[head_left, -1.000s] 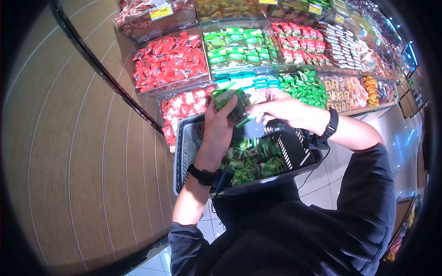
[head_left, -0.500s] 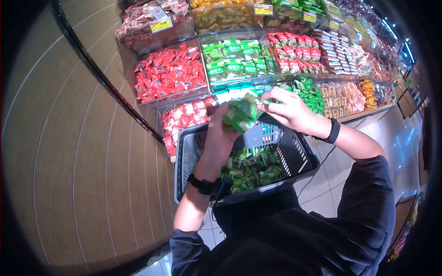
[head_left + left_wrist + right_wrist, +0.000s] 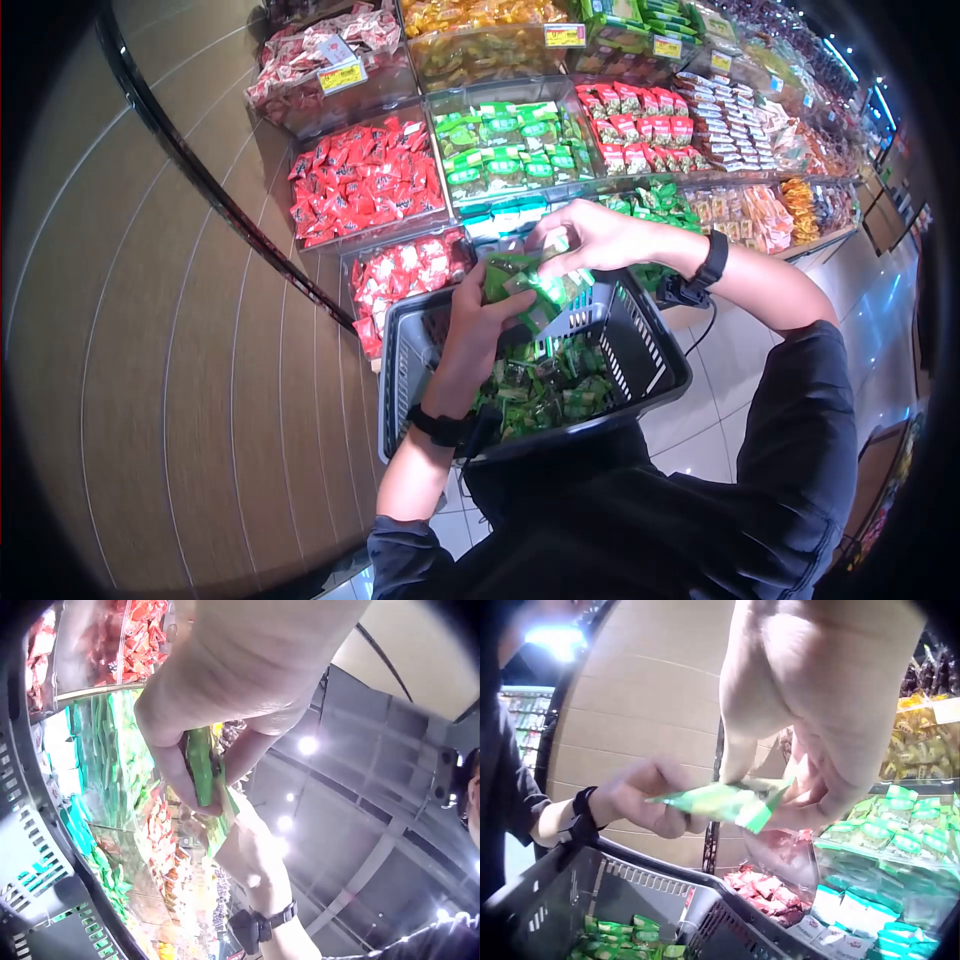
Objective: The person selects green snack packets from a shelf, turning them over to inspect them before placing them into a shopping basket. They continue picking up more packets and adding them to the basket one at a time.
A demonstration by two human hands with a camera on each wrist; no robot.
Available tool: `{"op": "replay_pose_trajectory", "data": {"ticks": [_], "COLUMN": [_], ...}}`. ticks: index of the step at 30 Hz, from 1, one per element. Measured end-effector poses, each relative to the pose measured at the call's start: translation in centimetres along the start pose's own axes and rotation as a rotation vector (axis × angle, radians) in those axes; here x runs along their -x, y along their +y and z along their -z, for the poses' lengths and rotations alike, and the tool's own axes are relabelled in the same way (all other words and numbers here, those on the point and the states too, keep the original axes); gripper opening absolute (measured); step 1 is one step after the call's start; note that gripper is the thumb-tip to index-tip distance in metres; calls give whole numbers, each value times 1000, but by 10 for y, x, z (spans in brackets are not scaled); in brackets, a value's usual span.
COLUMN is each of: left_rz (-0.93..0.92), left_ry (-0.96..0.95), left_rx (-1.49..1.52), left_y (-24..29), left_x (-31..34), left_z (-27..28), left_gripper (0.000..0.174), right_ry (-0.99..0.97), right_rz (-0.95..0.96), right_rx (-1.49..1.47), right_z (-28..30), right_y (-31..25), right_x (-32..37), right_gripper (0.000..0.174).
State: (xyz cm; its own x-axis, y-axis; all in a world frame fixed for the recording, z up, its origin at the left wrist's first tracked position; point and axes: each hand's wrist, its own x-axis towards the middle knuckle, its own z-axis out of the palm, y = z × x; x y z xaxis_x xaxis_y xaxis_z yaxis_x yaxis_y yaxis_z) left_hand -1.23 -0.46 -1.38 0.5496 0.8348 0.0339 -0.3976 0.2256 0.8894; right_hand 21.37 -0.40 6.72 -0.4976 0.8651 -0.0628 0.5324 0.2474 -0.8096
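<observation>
1. The left hand (image 3: 480, 310) grips the green packet (image 3: 530, 290), thumb laid across its face and fingers curled behind. Whether it has one packet or several cannot be told.
2. The right hand (image 3: 595, 240) bends its thumb and fingers onto the packet's upper right edge, pinching it; the head view hides some of its fingertips.
3. The packet sits between the two hands, above the far part of the dark basket (image 3: 660, 350). The right wrist view shows it tilted nearly edge-on, with open air between it and the basket's rim.
4. Inside the basket, loose green packs (image 3: 560, 385) lie in a heap below the rim, leaving room above them. The slotted right wall stands bare over the heap.
5. Just beyond the far rim, teal packs (image 3: 500, 220) fill a low bin, next to red-and-white packs (image 3: 405, 270); the basket's far left corner comes close to these.
6. Higher bins hold red packs (image 3: 370, 175) and green-and-white packs (image 3: 510, 145), behind clear fronts.
7. A brown panel (image 3: 200, 350) with a dark edging strip bounds the left side; pale floor tiles (image 3: 700, 430) show at the right.
8. Only the left wrist view takes in the ceiling lights (image 3: 307, 745).
</observation>
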Motion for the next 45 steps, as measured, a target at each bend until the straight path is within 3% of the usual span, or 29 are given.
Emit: {"op": "replay_pose_trajectory", "data": {"ticks": [3,6,7,9,11,18,19,22,30,33,37,39,40,41,44,45], "left_rz": [75,39,44,23,75,70,74,102,131,125,120,123,125,128,129,127], "left_ry": [89,120,142,146,120,64,73,73,33,32,30,31,33,35,29,32], "left_rx": [132,196,223,223,217,198,202,201,191,189,199,202,203,205,212,213], "left_y": [8,6,8,8,10,12,12,13,14,12,10,10,10,10,10,11], "left_x": [-2,-3,-3,-3,-1,-1,-1,-1,2,1,0,1,1,1,0,0], "left_z": [-4,6,7,6,-1,-2,-2,-2,-4,-2,-2,-2,-2,-2,-2,-1], "left_gripper": [39,34,35,35,36,34,35,38,37,36,35,35,34,34,34,34], "right_ry": [-139,190,319,648,828,898,895,796,699,695,625,578,566,565,378,376], "right_rz": [139,151,171,263,413,386,394,75,-7,-21,72,-2,-17,-16,-251,-248], "right_rx": [19,228,94,202,585,709,711,598,618,877,1023,765,691,692,626,627], "right_z": [27,79,104,137,160,186,188,190,208,203,199,196,198,199,197,190], "right_y": [4,4,15,22,31,116,121,128,148,141,138,136,133,132,112,109], "right_x": [-14,-38,-56,-89,-121,-205,-209,-219,-234,-231,-234,-239,-242,-242,-237,-235], "right_gripper": [28,15,15,11,15,10,10,7,5,7,16,31,59,59,92,92]}}
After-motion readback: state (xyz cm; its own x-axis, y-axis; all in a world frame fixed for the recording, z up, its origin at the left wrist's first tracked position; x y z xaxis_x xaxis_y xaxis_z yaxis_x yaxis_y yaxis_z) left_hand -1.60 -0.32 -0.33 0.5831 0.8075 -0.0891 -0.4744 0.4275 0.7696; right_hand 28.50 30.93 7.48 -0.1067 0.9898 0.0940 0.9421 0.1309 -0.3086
